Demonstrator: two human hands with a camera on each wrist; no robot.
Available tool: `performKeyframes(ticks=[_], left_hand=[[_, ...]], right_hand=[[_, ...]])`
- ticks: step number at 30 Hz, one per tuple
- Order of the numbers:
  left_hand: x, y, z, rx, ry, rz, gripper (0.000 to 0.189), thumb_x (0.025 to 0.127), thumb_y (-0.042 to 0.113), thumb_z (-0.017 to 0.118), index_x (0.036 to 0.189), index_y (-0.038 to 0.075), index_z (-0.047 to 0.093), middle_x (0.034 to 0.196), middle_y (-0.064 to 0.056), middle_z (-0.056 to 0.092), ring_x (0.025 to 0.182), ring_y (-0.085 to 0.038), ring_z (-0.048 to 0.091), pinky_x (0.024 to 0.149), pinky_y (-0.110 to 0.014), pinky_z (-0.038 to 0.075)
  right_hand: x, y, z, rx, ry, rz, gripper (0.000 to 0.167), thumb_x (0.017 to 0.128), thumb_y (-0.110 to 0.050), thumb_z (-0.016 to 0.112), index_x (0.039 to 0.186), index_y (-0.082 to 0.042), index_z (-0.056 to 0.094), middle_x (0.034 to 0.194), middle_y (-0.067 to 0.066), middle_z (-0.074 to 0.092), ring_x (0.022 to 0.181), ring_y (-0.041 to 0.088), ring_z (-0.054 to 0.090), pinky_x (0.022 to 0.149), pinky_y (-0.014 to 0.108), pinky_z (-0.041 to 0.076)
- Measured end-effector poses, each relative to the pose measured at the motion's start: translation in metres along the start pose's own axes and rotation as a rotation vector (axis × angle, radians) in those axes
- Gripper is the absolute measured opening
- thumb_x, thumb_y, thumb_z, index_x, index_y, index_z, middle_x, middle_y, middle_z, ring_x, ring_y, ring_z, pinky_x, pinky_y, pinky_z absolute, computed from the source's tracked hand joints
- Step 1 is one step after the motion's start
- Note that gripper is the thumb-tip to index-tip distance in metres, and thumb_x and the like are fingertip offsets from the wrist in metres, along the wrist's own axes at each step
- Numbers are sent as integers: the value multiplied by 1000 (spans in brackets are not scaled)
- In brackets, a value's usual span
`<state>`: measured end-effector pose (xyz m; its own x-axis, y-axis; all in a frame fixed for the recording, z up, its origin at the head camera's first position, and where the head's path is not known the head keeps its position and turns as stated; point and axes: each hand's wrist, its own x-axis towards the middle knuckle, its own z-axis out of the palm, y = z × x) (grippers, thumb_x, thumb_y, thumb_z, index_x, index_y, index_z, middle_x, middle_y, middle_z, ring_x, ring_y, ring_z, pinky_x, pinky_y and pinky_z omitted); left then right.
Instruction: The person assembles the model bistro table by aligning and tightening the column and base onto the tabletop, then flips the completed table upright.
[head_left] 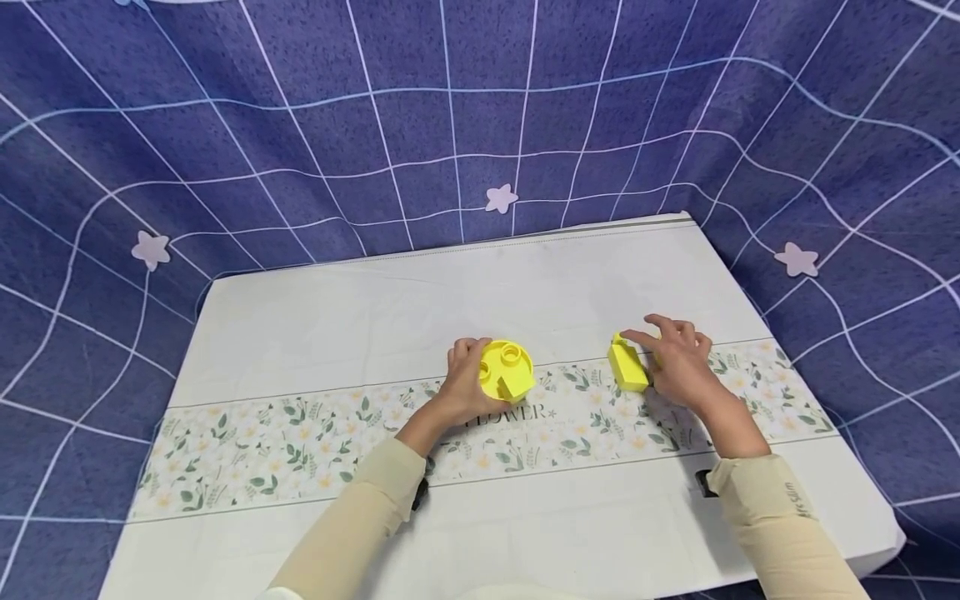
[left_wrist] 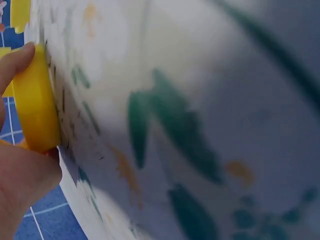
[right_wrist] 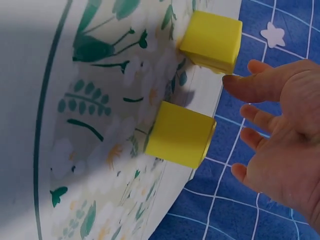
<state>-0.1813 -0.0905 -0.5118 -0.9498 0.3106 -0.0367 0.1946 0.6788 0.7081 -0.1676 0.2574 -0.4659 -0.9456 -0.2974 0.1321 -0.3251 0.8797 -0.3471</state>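
Observation:
My left hand grips the rim of a round yellow plastic base, fingers and thumb spread around it. Ring-shaped sockets and a small raised block show on its upper face. In the left wrist view, the side wall of this base sits close to the tablecloth. Over to the right, my right hand hovers with loosely bent fingers beside a yellow block. The right wrist view shows two yellow blocks on the cloth; whether the thumb touches the upper block I cannot tell.
A white tablecloth with a flowered band covers the table. Behind and at both sides hangs a dark blue curtain with a white grid and stars. A black strap shows at the right wrist.

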Motion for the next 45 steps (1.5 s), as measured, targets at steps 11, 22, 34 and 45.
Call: performKeyframes(ticks=[11,22,34,45], left_hand=[[7,1,-11,-23,-137,58,115,59,25,92,153,17,26,141,-7,27,126,-21,22,107,-47,28],[-2,6,10,198,75,25,119,54,53,89,148,13,28,128,-7,35,115,-22,32,98,-38,36],[6,3,-4,21,-88,79,111,60,24,93,151,19,30,131,-11,31,120,-25,26,105,-46,31],[-1,2,11,-41,15,50,125,51,37,96,151,14,25,137,-9,32,125,-23,26,107,-45,28]], right_hand=[[-1,-4,8,-26,-57,20,66,78,19,52,132,-18,58,144,24,32,122,48,28,93,67,15],[-1,-13,13,-22,-47,-49,64,79,18,57,131,-19,60,147,23,31,122,47,31,94,66,17],[2,-23,19,-12,-79,-34,51,75,9,73,118,-18,69,148,19,30,126,46,25,96,67,15],[1,-27,23,-50,-91,-67,52,70,4,80,114,-21,70,148,18,31,125,46,27,95,65,18]])
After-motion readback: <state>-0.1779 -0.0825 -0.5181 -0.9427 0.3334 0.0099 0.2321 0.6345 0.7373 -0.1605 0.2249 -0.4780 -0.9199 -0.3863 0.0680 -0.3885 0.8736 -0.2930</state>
